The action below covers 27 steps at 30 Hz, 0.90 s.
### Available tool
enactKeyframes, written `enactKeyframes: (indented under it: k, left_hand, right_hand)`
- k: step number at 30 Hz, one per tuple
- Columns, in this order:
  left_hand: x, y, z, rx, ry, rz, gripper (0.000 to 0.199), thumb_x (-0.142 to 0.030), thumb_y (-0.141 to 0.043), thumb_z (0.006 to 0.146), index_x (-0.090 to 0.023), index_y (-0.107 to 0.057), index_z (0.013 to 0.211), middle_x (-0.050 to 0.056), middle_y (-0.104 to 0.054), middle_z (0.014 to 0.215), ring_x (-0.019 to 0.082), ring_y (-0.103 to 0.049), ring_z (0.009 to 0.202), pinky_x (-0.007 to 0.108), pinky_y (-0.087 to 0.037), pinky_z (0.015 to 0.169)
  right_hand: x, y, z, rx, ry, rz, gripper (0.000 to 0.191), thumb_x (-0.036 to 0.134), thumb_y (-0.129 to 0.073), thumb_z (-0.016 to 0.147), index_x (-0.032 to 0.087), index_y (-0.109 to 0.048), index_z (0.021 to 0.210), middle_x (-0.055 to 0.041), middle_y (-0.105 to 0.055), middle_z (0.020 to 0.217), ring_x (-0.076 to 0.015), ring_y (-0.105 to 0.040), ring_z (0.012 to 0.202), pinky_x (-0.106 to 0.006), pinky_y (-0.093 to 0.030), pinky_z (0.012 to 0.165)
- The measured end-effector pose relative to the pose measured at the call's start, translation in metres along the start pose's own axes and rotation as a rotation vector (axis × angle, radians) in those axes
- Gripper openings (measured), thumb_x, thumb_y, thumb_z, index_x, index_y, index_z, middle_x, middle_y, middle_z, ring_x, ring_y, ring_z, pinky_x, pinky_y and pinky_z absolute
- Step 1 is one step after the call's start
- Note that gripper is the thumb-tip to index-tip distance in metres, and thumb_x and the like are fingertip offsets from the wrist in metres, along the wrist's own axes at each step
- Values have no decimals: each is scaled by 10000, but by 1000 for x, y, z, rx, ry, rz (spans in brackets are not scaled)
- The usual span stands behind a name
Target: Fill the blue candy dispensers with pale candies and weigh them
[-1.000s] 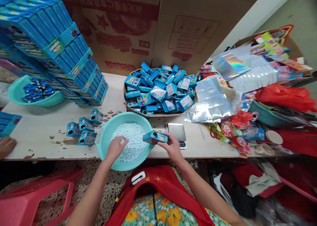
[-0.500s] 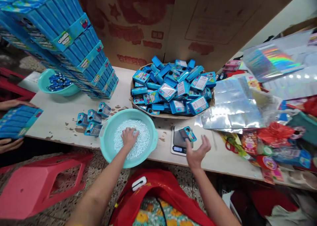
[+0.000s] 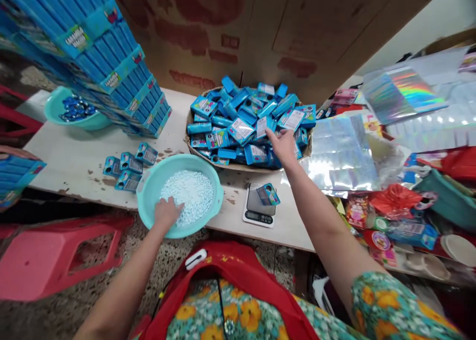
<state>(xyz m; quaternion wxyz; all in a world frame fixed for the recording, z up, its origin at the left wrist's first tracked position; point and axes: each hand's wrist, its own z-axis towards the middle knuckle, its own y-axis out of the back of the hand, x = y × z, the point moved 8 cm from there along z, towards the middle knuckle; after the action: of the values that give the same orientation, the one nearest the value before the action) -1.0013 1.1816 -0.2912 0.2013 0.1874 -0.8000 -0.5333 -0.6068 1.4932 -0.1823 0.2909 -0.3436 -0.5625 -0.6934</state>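
My left hand [image 3: 167,214] rests in a turquoise bowl [image 3: 148,206], at the left side of a heap of small pale-blue pellets [image 3: 191,193]. Its fingers are apart, and their tips are partly hidden. My right hand [image 3: 284,146] reaches over the pile of small blue boxes [image 3: 241,130] in a cut-down carton. The thumb and fingers are spread, touching boxes near the front right of the pile. One blue box [image 3: 270,194] sits tilted on a small digital kitchen scale [image 3: 248,203]. Several blue boxes [image 3: 130,162] with round holes stand left of the bowl.
Tall stacks of blue display packs [image 3: 122,77] rise at the left, by another turquoise bowl [image 3: 92,122] of dark-blue wrapped pieces. A large cardboard carton [image 3: 223,27] stands behind. Silvery sheets [image 3: 338,154] lie right. A co-worker's hand holds a blue pack [image 3: 18,173] at far left.
My right hand has moved from beside the scale up to the box pile. My left hand has shifted from the middle of the pellets towards the bowl's left side.
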Motion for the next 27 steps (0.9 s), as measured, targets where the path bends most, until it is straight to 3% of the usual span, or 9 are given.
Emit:
enactKeyframes:
  k: [3, 5, 7, 11, 13, 15, 19, 22, 27]
  left_hand:
    - [-16, -16, -5, 106, 169, -91, 729, -663, -351, 821, -88, -472, 1251, 275, -454, 1266, 452, -454, 1156, 536, -408, 863]
    - [-35, -27, -13, 214, 163, -169, 748, -679, -366, 804, -109, -448, 1282, 255, -443, 1284, 435, -480, 1126, 512, -419, 855]
    - [-56, -27, -20, 233, 80, -189, 701, -664, -393, 801, -160, -461, 1284, 217, -453, 1278, 420, -492, 1099, 500, -425, 837]
    - [-95, -6, -20, 13, -182, -178, 553, -591, -385, 852, -277, -488, 1296, 133, -465, 1300, 384, -426, 1144, 494, -399, 863]
    - [-116, -6, -19, 3, -385, -209, 446, -500, -343, 905, -291, -540, 1246, 96, -502, 1266, 316, -438, 1123, 453, -379, 902]
    - [-128, -10, -19, 46, -540, -211, 385, -422, -322, 928, -276, -605, 1144, 82, -556, 1166, 270, -466, 1059, 421, -370, 910]
    - [-110, -15, -26, 102, -652, -193, 300, -406, -420, 893, -260, -652, 1014, 74, -592, 1047, 249, -496, 1002, 389, -370, 912]
    - [-74, -6, -26, 78, -579, -206, 334, -426, -429, 888, -252, -627, 1094, 76, -585, 1106, 251, -494, 1065, 385, -341, 970]
    - [-11, -5, -9, 21, 7, -140, 586, -513, -377, 886, -111, -468, 1303, 212, -504, 1244, 355, -440, 1190, 470, -324, 990]
  right_hand:
    - [-4, -25, 3, 56, -62, -89, 604, 565, -707, 640, 99, -537, 986, -110, -588, 896, -281, -561, 907, -483, -424, 871]
    - [-6, -28, -2, 18, -73, -45, 501, 534, -682, 677, 129, -545, 938, -82, -584, 878, -259, -559, 881, -473, -429, 864]
    - [-6, -18, -6, -90, -60, 76, 413, 510, -621, 739, 151, -542, 928, -59, -577, 876, -231, -557, 869, -460, -436, 869]
    - [3, 25, -23, -352, 85, 357, 428, 513, -553, 799, 183, -507, 1068, -61, -555, 1033, -207, -548, 1007, -432, -438, 930]
    - [11, 35, -37, -352, 124, 500, 455, 522, -510, 833, 208, -465, 1160, -65, -536, 1128, -197, -541, 1080, -412, -454, 934]
    - [18, 27, -53, -209, 74, 673, 455, 524, -478, 859, 242, -430, 1213, -57, -533, 1187, -184, -560, 1081, -388, -491, 891]
    - [34, -33, -111, 324, -145, 972, 486, 479, -621, 787, 259, -457, 1188, -30, -603, 1152, -169, -624, 952, -334, -544, 780]
    - [41, -76, -166, 594, -158, 988, 513, 415, -737, 690, 225, -542, 1125, -26, -650, 1067, -174, -625, 914, -317, -537, 788]
    - [32, -120, -220, 455, -52, 799, 476, 451, -733, 683, 171, -592, 1041, -41, -641, 930, -177, -597, 830, -329, -504, 794]
